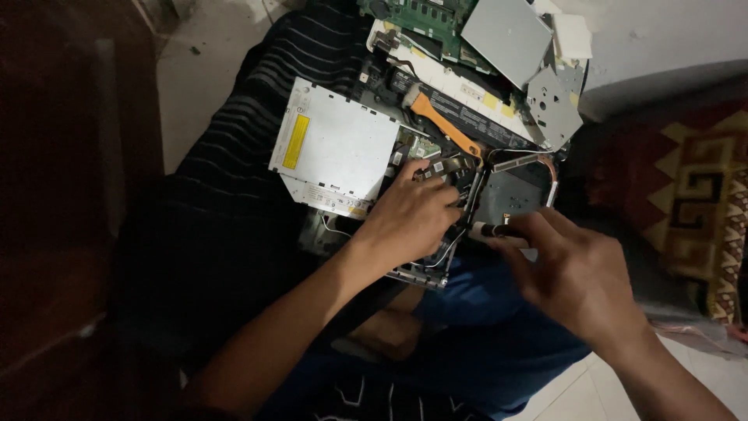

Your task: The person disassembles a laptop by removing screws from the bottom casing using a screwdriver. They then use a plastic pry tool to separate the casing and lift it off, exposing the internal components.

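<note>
Screwdriver [489, 230], dark-handled, short: it sits in your right hand [573, 277], pinched at the handle by thumb and forefingers, tip aimed left into the opened laptop chassis [510, 195] on your lap. I judge it light and rigid, with a smooth handle that could roll in the fingers; grip it at the thick of the handle, not near the shaft. The tip itself is hidden behind your left hand, so you cannot tell from here whether it is seated in a screw.

Left hand [409, 218]: knuckles up, fingers curled and pressed down on the small circuit parts [436, 165] in the chassis middle. Whether it pinches anything or only steadies is not visible. It lies just beside the driver, fingertips nearly touching the shaft end.

Chassis: likely stiff at the frame but fragile inside; thin white wires [450, 248] run by your left hand, and a copper heat pipe [552, 173] curves just beyond the right. Hold it by the outer edge, keeping off the boards.

Further out:
- silver optical drive [339, 144] with a yellow label, flat, touching the chassis on its left side.
- orange pry tool [444, 123], lying slantwise beyond your left hand.
- green circuit board [425, 17] and grey metal plate [506, 33] stacked at the far edge, well apart from both hands.

Patterned rug [689, 187] to the right; pale tile floor [202, 70] beyond.
</note>
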